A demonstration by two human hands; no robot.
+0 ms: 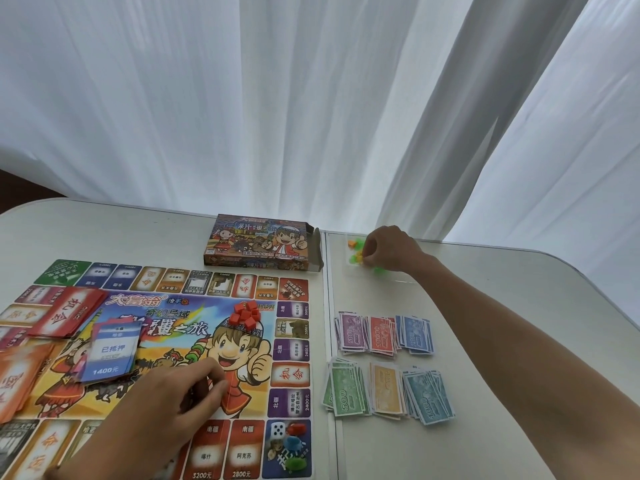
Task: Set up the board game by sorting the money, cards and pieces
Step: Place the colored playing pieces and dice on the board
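Observation:
The colourful game board (194, 341) lies flat on the white table (485, 341). My left hand (173, 393) rests on the board's middle with loosely curled fingers, holding nothing I can see. My right hand (388, 249) reaches to the far right, its fingertips pinching at small green and yellow plastic pieces (358, 259) on a clear bag. Red blocks (246, 311) sit heaped on the board. Red cards (65, 315), blue cards (112, 351) and orange cards (17, 379) lie at the left. Money (384, 365) is sorted into several coloured piles at the right.
The open game box (263, 244) lies beyond the board. A white die (278, 429) and three pawns, red, blue and green (294, 445), sit on the board's near right corner. White curtains hang behind the table. A seam (327, 341) runs between the two table halves.

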